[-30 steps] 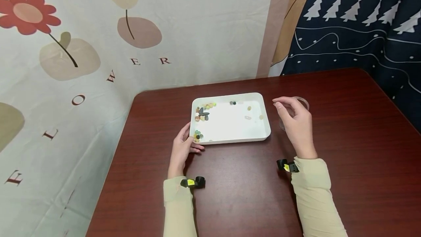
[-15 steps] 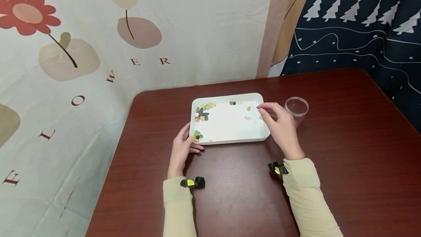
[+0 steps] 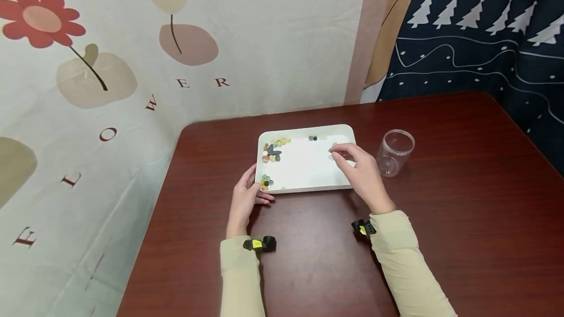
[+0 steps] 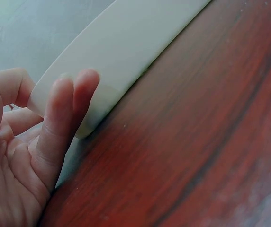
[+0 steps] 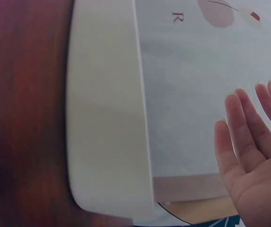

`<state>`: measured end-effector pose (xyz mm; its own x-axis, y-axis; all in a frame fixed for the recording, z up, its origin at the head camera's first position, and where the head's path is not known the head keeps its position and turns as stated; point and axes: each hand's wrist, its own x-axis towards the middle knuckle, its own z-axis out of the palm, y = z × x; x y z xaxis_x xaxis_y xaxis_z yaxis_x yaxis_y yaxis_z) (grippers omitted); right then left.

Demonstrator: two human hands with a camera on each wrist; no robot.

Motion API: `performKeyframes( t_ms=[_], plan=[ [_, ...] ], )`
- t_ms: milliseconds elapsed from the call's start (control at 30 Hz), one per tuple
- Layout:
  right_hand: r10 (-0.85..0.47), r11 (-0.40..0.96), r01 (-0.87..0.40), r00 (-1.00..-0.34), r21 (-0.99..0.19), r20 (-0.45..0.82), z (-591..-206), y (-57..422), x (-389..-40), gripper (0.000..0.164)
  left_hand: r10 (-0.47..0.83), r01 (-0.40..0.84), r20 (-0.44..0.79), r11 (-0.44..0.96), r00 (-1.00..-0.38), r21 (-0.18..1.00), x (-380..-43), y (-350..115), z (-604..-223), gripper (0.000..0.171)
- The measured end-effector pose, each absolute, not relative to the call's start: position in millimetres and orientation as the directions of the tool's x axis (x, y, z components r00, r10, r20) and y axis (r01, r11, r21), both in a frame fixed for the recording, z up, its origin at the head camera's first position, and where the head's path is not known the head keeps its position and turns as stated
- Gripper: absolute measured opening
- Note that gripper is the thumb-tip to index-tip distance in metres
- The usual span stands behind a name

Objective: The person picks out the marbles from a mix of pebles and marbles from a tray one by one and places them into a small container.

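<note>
My left hand (image 3: 242, 203) holds the near left corner of a white tray (image 3: 304, 191), thumb at the rim and fingers against the outer wall. In the left wrist view, two fingers (image 4: 59, 113) lie along the tray's side wall (image 4: 140, 42). Over the tray's right part hovers my right hand (image 3: 362, 172), its thumb and forefinger tips near each other, with nothing visible between them. Its other fingers (image 5: 237, 118) are fairly straight in the right wrist view. Small colored pebbles (image 3: 271, 153) lie along the tray's left side, and two dark ones (image 3: 313, 138) by the far wall.
A clear plastic cup (image 3: 395, 153) stands upright on the dark red table (image 3: 317, 263), just right of the tray. Behind the table hangs a light cloth with flower prints (image 3: 273, 38), and a navy cloth with white trees (image 3: 471, 43) is at the back right.
My right hand has moved left from beside the cup to over the tray's right part, leaving the cup in full view. My left hand has stayed at the tray corner.
</note>
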<state>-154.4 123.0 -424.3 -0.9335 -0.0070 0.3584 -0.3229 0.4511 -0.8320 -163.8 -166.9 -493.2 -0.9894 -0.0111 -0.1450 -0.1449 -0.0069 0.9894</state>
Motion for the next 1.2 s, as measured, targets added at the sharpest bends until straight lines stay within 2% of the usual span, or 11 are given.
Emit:
performKeyframes(
  t_ms=[667, 867, 1200],
  plan=[
    [-0.160, 0.416, -0.265, -0.963, -0.870, 0.216, -449.8, 79.5, -162.2, 0.025, -0.018, -0.168, -0.169, -0.009, -0.986, 0.986, -162.2, -167.9, -494.5, 0.047],
    [-0.204, 0.451, -0.224, -0.968, -0.864, 0.145, -452.1, 60.4, -163.6, 0.025, 0.001, -0.194, -0.194, -0.031, -0.981, 0.981, -165.0, -171.4, -490.7, 0.050],
    [-0.287, 0.519, -0.270, -0.949, -0.811, 0.132, -451.3, 33.8, -171.9, 0.026, -0.013, -0.169, -0.170, -0.031, -0.985, 0.985, -164.1, -172.2, -490.8, 0.051]
  ],
)
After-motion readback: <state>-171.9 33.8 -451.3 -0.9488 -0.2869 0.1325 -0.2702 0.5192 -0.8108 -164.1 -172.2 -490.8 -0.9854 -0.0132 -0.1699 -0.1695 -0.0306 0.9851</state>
